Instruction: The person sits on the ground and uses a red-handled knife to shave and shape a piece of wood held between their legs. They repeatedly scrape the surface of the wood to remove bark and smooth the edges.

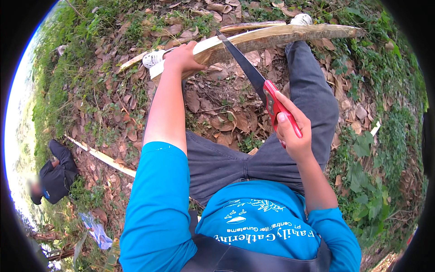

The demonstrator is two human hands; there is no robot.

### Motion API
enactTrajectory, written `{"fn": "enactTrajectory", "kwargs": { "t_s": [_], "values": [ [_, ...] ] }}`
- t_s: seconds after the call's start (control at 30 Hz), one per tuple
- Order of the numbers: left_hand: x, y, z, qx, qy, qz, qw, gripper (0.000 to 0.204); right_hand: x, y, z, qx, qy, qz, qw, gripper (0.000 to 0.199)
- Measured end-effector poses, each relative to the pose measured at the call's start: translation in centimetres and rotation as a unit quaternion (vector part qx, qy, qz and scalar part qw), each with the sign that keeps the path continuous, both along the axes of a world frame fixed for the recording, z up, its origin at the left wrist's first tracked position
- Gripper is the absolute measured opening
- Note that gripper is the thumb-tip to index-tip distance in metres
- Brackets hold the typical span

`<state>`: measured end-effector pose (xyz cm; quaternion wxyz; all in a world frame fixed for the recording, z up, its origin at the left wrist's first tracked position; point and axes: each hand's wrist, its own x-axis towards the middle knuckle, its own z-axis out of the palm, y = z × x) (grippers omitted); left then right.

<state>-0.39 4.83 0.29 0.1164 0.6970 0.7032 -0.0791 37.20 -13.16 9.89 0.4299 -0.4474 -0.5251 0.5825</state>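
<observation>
The plank (265,40) looks stiff, rough and maybe a bit heavy, hard to break. A good place to hold it is near its left end, where the left hand (182,60) grips it. It is long, pale on top and browner on its side. The saw (254,77) crosses the plank and seems light; its red handle, nearer the person than the plank, is wrapped in the right hand (293,131).
</observation>
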Motion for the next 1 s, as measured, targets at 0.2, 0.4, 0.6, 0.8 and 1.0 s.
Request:
{"fn": "enactTrajectory", "kwargs": {
  "t_s": [0.2, 0.4, 0.6, 0.8, 1.0],
  "values": [
    [-0.7, 1.3, -0.3, -0.046, -0.006, 0.002, 0.999, 0.115, -0.6, 0.9, 2.2, -0.028, 0.036, -0.005, 0.999, 0.041],
    [-1.7, 1.8, -1.3, -0.038, -0.024, -0.026, 0.999, 0.116, -0.1, -0.2, 5.2, -0.019, 0.045, -0.021, 0.999, 0.043],
    [-0.8, 1.3, -0.9, -0.035, 0.0, -0.013, 0.999, 0.115, -2.9, 3.2, 1.0, 0.021, 0.056, -0.028, 0.998, 0.041],
    [-0.1, 0.5, -0.3, -0.013, 0.011, -0.001, 1.0, 0.11, -4.5, 4.7, -1.5, 0.007, 0.058, -0.015, 0.998, 0.04],
    [-0.5, 0.8, -0.8, -0.018, 0.01, -0.007, 1.0, 0.108, -4.0, 3.7, -1.2, 0.014, 0.014, -0.007, 1.0, 0.04]
  ]
}}
